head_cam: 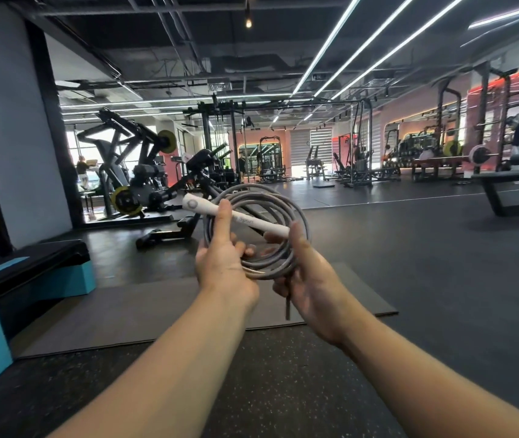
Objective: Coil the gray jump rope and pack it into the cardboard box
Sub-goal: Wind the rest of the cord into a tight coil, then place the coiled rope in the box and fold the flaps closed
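The gray jump rope (286,213) is wound into a round coil of several loops, held up at chest height in front of me. A white handle (242,218) lies slantwise across the coil. My left hand (223,260) grips the coil's left side, its thumb pressed up along the handle. My right hand (308,279) holds the coil's lower right side, thumb near the handle's thin end. A short rope tail (288,306) hangs below my right hand. No cardboard box is in view.
A gray floor mat (163,314) lies on the dark rubber floor below my arms. A black and teal step platform (15,279) stands at the left. Weight machines (144,172), racks and benches fill the gym behind. A person stands at a rack far right.
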A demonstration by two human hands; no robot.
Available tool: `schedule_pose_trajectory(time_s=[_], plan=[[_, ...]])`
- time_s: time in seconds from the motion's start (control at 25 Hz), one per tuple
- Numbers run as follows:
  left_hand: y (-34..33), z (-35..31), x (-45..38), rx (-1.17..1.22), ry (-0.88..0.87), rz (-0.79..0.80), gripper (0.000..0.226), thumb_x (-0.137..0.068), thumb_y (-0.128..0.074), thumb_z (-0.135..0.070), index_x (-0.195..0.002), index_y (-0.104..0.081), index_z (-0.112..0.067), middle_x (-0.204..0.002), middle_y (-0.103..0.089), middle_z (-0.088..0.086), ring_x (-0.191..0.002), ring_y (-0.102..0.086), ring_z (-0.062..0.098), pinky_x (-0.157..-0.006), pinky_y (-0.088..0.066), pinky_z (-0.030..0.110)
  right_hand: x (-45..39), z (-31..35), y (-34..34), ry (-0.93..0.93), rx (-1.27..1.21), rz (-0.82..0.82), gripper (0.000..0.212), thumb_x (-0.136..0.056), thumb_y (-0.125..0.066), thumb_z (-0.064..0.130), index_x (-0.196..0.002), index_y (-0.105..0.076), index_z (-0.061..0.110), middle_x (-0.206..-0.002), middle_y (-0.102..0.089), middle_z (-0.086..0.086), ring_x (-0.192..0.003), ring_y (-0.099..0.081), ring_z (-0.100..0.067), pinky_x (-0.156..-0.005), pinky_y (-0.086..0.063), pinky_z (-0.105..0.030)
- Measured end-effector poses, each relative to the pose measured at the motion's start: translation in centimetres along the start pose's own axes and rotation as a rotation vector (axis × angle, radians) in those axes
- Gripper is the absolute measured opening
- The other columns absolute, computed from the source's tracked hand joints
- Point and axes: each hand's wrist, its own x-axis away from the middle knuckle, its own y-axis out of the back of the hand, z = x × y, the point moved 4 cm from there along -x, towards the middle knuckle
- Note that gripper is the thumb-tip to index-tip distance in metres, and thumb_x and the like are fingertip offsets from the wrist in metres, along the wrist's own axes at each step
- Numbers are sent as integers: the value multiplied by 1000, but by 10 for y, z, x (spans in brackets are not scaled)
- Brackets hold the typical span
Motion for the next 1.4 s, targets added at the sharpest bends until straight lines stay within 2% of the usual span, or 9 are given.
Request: schedule_pose_trajectory(time_s=[0.08, 0.2, 0.36, 0.48, 0.64, 0.8, 1.0, 1.16, 1.4], plan=[[-3, 10, 2, -16, -22, -74, 40, -69, -87, -45, -82, -61, -18, -63, -47, -4, -50, -47, 12, -55, -52, 29, 3, -7, -12, 19, -56, -154, 68, -76, -79, 56, -114, -73, 0, -99, -79, -15, -89, -72, -30, -74, -55, -37], [1, 16, 2, -120, -54, -119, 55, -63, -86, -57, -95, -67, -16, -80, -60, -1, -74, -63, 23, -77, -61, 43, 5, -10, -14, -24, -66, -363, 43, -89, -70, 51, -81, -75, 8, -74, -77, -7, -68, -68, -22, -58, -51, -30], [21, 16, -6, -361, 14, -61, 65, -68, -76, -69, -99, -65, -12, -86, -66, 1, -74, -67, 22, -77, -61, 41, 7, 1, -11, 24, -3, -276, 45, -94, -65, 47, -82, -69, 5, -71, -67, -10, -39, -45, -7, -37, -28, -19], [41, -8, -8, -777, -153, -23, 106, -60, -81, -68, -146, -38, -23, -136, -55, 5, -118, -57, 26, -97, -50, 44, 5, 15, -2, 39, 168, -136, 40, -96, -64, 44, -73, -62, 13, -63, -60, -5, -40, -38, -9, -39, -25, -22], [6, -65, 10, -1520, -739, 587, 126, -58, -84, -59, -155, -4, -47, -166, -15, -4, -149, -19, 20, -119, -23, 50, 1, 38, 7, 44, 649, 122, 45, -97, -63, 45, -75, -65, 6, -64, -59, -6, -48, -43, -14, -42, -32, -24], [-32, -54, 9, -1959, -536, 1067, 87, -66, -87, -43, -141, -44, -35, -131, -63, -6, -117, -59, 15, -103, -48, 38, 0, 59, 1, 13, 937, 331, 43, -96, -65, 46, -78, -67, 7, -65, -61, -6, -50, -45, -12, -47, -38, -22], [-13, -49, -4, -1595, -296, 937, 6, -90, -68, -20, -95, -67, -17, -73, -72, 1, -69, -76, 21, -68, -61, 39, -5, 56, 10, 2, 818, 269, 39, -98, -66, 34, -100, -67, -5, -72, -59, -7, -69, -53, -22, -66, -44, -32], [18, -41, -9, -1433, -287, 697, 13, -94, -65, -24, -102, -67, -14, -63, -61, 7, -51, -61, 18, -54, -56, 34, -2, 32, 6, -29, 432, 99, 19, -96, -68, 8, -111, -66, -3, -76, -65, -17, -57, -65, -30, -58, -59, -39], [63, -76, -25, -1308, -333, 366, 11, -89, -71, -17, -99, -71, -13, -71, -59, 7, -61, -57, 19, -51, -54, 29, -15, -3, -48, 132, 775, -71, 15, -101, -62, 26, -100, -69, 13, -81, -72, -8, -66, -60, -24, -64, -51, -43]])
